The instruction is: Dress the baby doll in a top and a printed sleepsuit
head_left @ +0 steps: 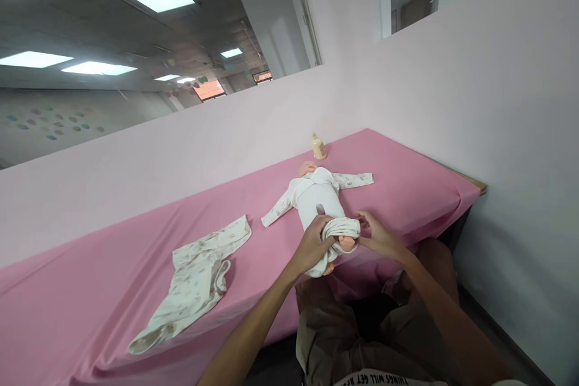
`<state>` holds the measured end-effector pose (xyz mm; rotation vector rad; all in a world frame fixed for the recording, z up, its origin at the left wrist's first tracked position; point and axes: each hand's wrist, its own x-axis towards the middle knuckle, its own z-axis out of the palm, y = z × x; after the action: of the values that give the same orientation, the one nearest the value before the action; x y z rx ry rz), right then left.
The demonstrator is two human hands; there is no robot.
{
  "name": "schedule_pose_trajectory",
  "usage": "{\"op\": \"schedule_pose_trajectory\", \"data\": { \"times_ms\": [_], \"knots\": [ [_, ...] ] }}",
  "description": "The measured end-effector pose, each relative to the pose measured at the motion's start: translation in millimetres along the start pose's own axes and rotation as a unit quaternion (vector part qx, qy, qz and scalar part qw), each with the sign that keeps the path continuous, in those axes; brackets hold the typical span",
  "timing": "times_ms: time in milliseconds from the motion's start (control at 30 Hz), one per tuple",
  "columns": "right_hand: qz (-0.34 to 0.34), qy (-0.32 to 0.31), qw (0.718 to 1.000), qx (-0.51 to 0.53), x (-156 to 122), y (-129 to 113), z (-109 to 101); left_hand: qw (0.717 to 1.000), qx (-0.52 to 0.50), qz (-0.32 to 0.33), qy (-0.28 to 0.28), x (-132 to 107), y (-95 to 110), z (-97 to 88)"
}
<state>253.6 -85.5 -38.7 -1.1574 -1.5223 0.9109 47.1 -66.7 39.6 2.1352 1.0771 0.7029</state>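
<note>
A baby doll in a white patterned top lies on its back on the pink-covered table, its head toward the wall and its arms spread out. Bunched white fabric, which looks like a trouser leg, is gathered around one of its legs, and a bare foot pokes out. My left hand pinches the gathered fabric on its left side. On the right side, my right hand grips the same fabric with thumb and fingers. The doll's other foot shows lower down at the table's front edge.
Left of the doll, a white patterned baby garment lies crumpled on the pink cloth. A yellowish pump bottle stands behind the doll's head near the wall. A wooden table corner shows at the right.
</note>
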Motion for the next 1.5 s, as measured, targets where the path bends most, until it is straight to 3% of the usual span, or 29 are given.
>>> {"op": "schedule_pose_trajectory", "data": {
  "times_ms": [167, 367, 600, 700, 833, 1000, 1233, 1367, 1500],
  "knots": [
    [-0.025, -0.097, 0.994, -0.037, 7.0, -6.8, -7.6, 0.995, 0.095, 0.005, -0.036, 6.6, -1.4, -9.4],
    [-0.03, -0.113, 0.988, -0.099, 18.2, 2.9, -8.0, 0.962, 0.255, 0.032, -0.095, 3.9, -1.6, -7.7],
    [0.02, -0.203, 0.978, -0.038, 15.8, 12.8, -31.9, 0.969, 0.182, -0.007, -0.168, -6.9, 3.9, -32.2],
    [0.026, -0.247, 0.968, 0.022, 23.5, 14.5, -45.4, 0.981, 0.127, -0.047, -0.135, -20.6, -5.8, -49.2],
    [0.034, -0.231, 0.972, 0.032, 38.5, 15.4, -46.8, 0.984, 0.098, -0.072, -0.132, -39.4, -28.1, -63.4],
    [0.034, -0.24, 0.97, 0.029, 49.2, 14.9, -30.3, 0.984, 0.113, -0.054, -0.127, -45.3, -49.4, -62.8],
    [0.013, -0.264, 0.964, 0.005, 49.2, 13.5, -30.4, 0.991, 0.107, -0.058, -0.048, -37.5, -50.9, -59.1],
    [0.005, -0.245, 0.969, 0.011, 52.8, 12.8, -30.5, 0.997, 0.027, -0.071, 0.002, -35.2, -57.1, -59.2],
    [0.031, -0.144, 0.989, 0.03, 64.2, 23.5, -21.2, 0.985, -0.096, -0.12, 0.081, -26.9, -72.8, -54.5]
  ]
}}
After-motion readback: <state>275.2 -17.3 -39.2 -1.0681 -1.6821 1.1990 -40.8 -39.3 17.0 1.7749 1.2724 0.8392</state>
